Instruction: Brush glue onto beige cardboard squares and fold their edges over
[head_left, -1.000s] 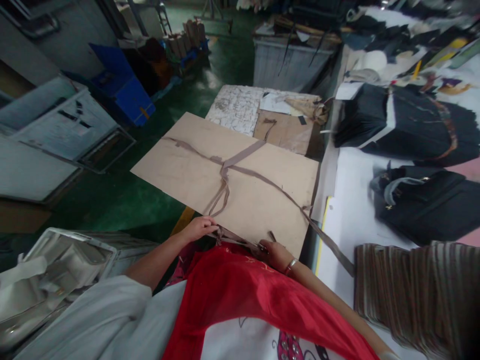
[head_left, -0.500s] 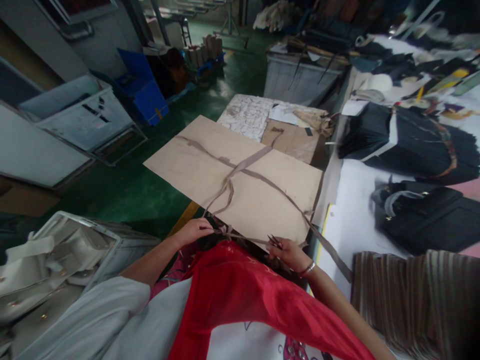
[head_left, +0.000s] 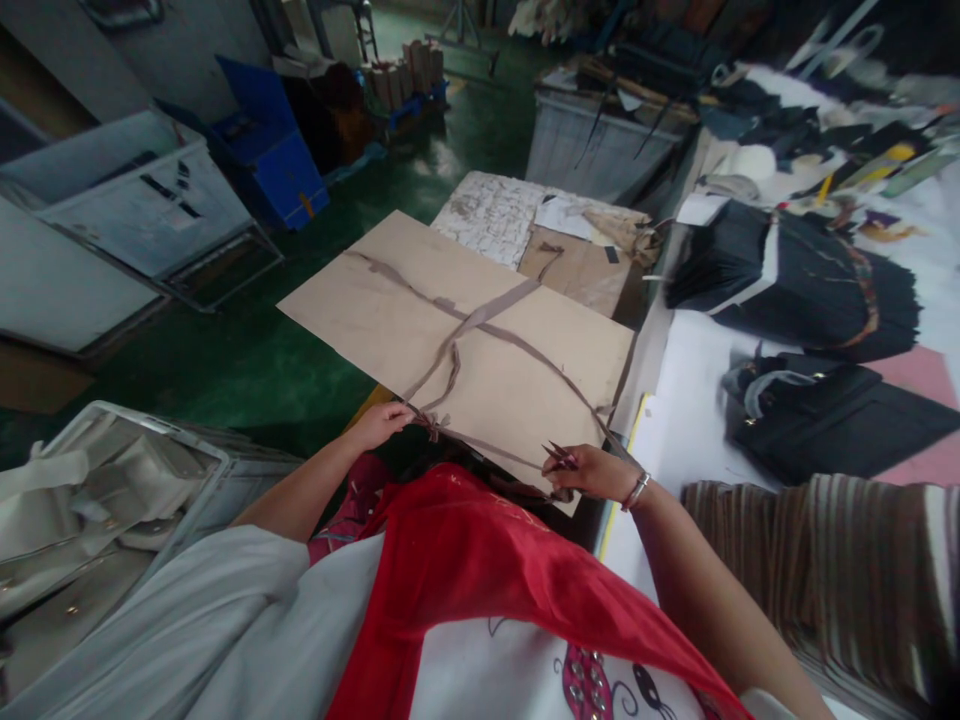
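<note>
A flat tan cardboard sheet (head_left: 345, 310) lies before me, with brownish-grey fabric strips (head_left: 499, 308) crossing over its top. My left hand (head_left: 381, 426) pinches a strip end beside a knot (head_left: 430, 424) at the sheet's near edge. At the near right corner, my right hand (head_left: 598, 473) is closed around small thread snips (head_left: 558, 455), whose pointed blades stick out to the left. A strip runs along the near edge from the knot toward my right hand; whether these fingers also grip it is unclear. Another strip passes down near my right wrist.
On the right, a white-topped table (head_left: 637, 540) holds a black bundle (head_left: 817, 280), a black bag (head_left: 832, 420) and stacked brown pieces (head_left: 817, 570). A grey crate (head_left: 225, 470) of pale pieces stands at left. Further off are a blue box (head_left: 281, 180) and a grey bin (head_left: 607, 145).
Both hands have moved forward, the right one also further right. The loose strip tail that hung over the table edge now shows only as far as my right wrist.
</note>
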